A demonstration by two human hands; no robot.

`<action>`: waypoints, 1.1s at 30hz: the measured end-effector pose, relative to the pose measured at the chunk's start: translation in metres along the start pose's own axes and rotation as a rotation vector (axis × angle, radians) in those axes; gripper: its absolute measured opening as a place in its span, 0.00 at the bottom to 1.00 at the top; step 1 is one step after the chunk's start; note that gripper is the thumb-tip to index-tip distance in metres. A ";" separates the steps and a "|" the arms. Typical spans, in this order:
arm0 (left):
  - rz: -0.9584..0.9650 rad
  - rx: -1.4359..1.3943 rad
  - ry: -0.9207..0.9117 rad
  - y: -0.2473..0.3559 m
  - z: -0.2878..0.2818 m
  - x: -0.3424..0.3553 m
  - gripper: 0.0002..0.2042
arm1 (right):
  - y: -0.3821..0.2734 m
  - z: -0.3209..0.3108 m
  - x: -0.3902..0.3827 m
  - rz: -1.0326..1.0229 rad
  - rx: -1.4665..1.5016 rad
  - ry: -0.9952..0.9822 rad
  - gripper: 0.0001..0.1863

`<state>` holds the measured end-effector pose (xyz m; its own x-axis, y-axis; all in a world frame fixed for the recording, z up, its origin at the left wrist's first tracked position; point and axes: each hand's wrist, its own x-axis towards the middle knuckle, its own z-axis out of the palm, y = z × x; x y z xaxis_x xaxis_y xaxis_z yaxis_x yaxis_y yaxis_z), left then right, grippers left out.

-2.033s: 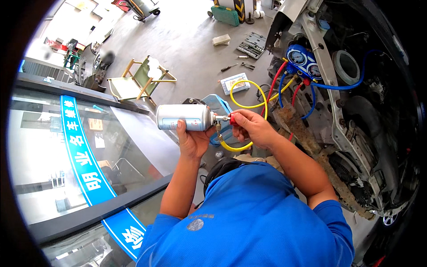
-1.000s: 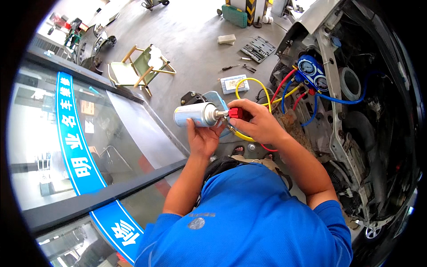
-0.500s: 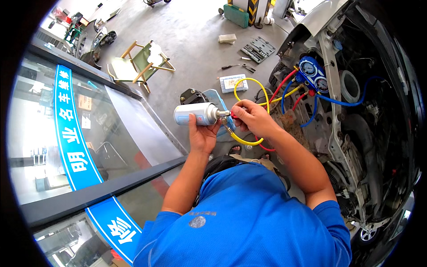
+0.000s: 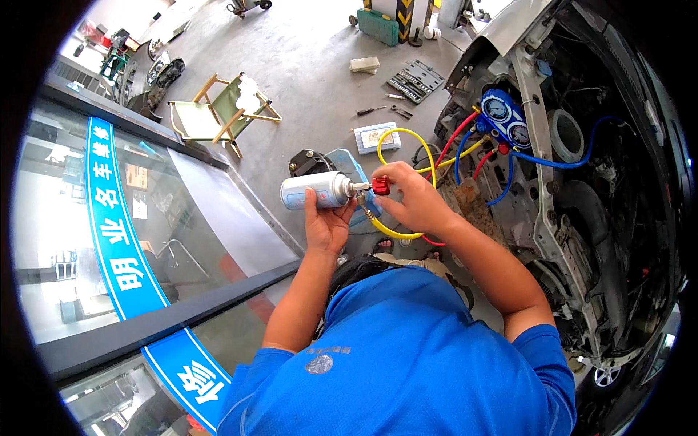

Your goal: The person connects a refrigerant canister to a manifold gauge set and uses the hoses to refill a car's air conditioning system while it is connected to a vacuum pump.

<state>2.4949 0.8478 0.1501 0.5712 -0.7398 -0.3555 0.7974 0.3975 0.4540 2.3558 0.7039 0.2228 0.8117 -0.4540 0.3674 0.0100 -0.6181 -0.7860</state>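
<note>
My left hand (image 4: 327, 229) is closed round a white and pale-blue aerosol-type can (image 4: 314, 190), held on its side with its top to the right. A metal can-tap valve (image 4: 360, 187) is fitted on the can's top. The valve's red knob (image 4: 381, 186) lies between the thumb and fingers of my right hand (image 4: 414, 198). From the valve a yellow hose (image 4: 396, 233) loops round toward a blue manifold gauge set (image 4: 503, 120) with two dials, resting at the open front of a car. Red and blue hoses also run from the gauges.
To the right is the car's exposed engine bay (image 4: 582, 196). A folding chair (image 4: 225, 112) stands on the floor ahead, with a socket set (image 4: 415, 81), pliers (image 4: 400, 112) and a flat plastic case (image 4: 377, 137) farther right. A glass partition (image 4: 189, 196) runs along my left.
My right hand's fingers have shifted on the valve, and more of the red knob shows. The can stays in my left hand. The view has moved slightly.
</note>
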 end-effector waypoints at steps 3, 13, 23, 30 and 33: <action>-0.017 0.023 0.018 -0.003 -0.001 0.001 0.28 | 0.008 -0.009 0.013 0.991 0.669 -0.300 0.17; -0.039 0.009 0.029 -0.004 -0.008 0.005 0.29 | 0.017 0.007 0.000 0.660 0.481 -0.199 0.18; 0.015 -0.002 0.123 0.007 -0.020 0.002 0.30 | 0.202 -0.015 -0.064 0.797 0.311 0.773 0.14; 0.081 -0.020 0.268 0.022 -0.042 -0.010 0.32 | 0.265 -0.084 -0.064 1.061 0.014 0.683 0.27; 0.089 0.022 0.254 0.033 -0.038 -0.014 0.31 | 0.308 -0.089 -0.071 0.969 0.186 0.791 0.31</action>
<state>2.5209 0.8918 0.1388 0.6714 -0.5417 -0.5057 0.7392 0.4409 0.5091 2.2491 0.4887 -0.0009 -0.0376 -0.9672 -0.2514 -0.2574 0.2524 -0.9327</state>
